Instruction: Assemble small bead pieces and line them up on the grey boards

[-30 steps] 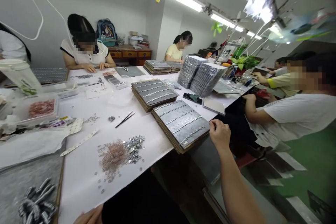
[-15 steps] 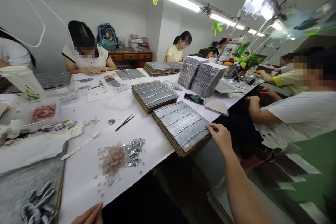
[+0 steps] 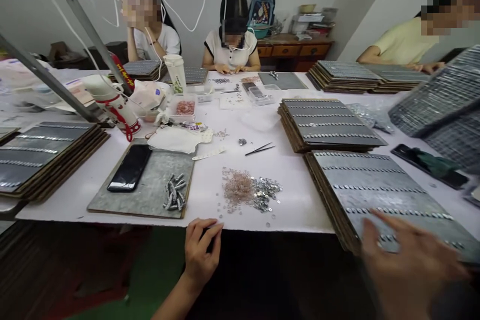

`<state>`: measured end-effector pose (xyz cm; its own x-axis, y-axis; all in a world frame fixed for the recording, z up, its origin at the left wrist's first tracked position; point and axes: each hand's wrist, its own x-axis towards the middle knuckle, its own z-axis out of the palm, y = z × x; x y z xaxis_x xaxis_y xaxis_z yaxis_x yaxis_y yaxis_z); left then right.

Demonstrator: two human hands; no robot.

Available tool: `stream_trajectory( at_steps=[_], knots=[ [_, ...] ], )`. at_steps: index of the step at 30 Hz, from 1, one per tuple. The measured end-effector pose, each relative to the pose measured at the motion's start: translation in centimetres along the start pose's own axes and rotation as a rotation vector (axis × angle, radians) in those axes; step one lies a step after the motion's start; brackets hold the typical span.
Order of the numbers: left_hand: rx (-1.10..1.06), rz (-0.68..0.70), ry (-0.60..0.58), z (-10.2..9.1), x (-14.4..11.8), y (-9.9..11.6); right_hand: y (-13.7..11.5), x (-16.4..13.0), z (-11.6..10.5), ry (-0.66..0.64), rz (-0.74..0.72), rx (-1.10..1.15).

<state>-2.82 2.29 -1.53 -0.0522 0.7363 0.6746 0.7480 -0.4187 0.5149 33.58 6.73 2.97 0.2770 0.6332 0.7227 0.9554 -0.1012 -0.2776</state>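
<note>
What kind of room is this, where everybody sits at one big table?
Probably a small workshop for hand assembly. Stacks of grey boards carry rows of tiny metal pieces, loose shiny bits lie piled beside tweezers, and several people sit working along the white table.

The table (image 3: 112, 180) is white. Pink beads (image 3: 237, 187) lie beside silver discs (image 3: 264, 194). The grey boards (image 3: 375, 185) carry rows of silver dots, and the phone (image 3: 130, 167) is black.

Counter (image 3: 300, 200) is showing a matt white, smooth, paper-like cover. Near its front edge, loose discs (image 3: 266, 195) are glinting like shiny metal beside dull pinkish beads (image 3: 237, 187). Grey boards (image 3: 375, 190) at the front right corner are looking matt, stacked on brown cardboard-like layers. Phone (image 3: 130, 167) screen is gleaming glossy black; tweezers (image 3: 259, 149) are looking dark metal.
</note>
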Motion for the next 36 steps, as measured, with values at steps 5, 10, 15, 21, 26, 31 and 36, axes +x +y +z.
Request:
stream_trajectory(
  at_steps=[5, 10, 15, 21, 26, 31, 36],
  knots=[
    [0.076, -0.018, -0.017, -0.5, -0.1, -0.4, -13.2, -5.9, 1.6, -0.350, -0.359, 0.308],
    [0.234, -0.067, -0.130, -0.8, -0.2, -0.8, -19.0, -10.0, 1.7, -0.587, -0.442, 0.358],
    [0.321, -0.104, -0.190, -0.5, -0.1, -0.5, -19.9, -11.1, 1.4, -0.641, -0.488, 0.263],
    [0.195, -0.059, -0.063, -0.6, -0.3, -1.1, -19.2, -10.8, 1.8, -0.627, -0.413, 0.186],
    [0.140, -0.013, -0.008, -0.9, -0.8, -1.8, -19.4, -10.6, 1.3, -0.632, -0.401, 0.252],
    [0.144, -0.019, -0.004, -1.0, -1.1, -1.9, -19.6, -10.6, 0.9, -0.655, -0.472, 0.302],
    [0.132, 0.004, 0.021, -1.1, -0.9, -1.9, -18.5, -10.1, 1.6, -0.615, -0.360, 0.244]
  ],
)
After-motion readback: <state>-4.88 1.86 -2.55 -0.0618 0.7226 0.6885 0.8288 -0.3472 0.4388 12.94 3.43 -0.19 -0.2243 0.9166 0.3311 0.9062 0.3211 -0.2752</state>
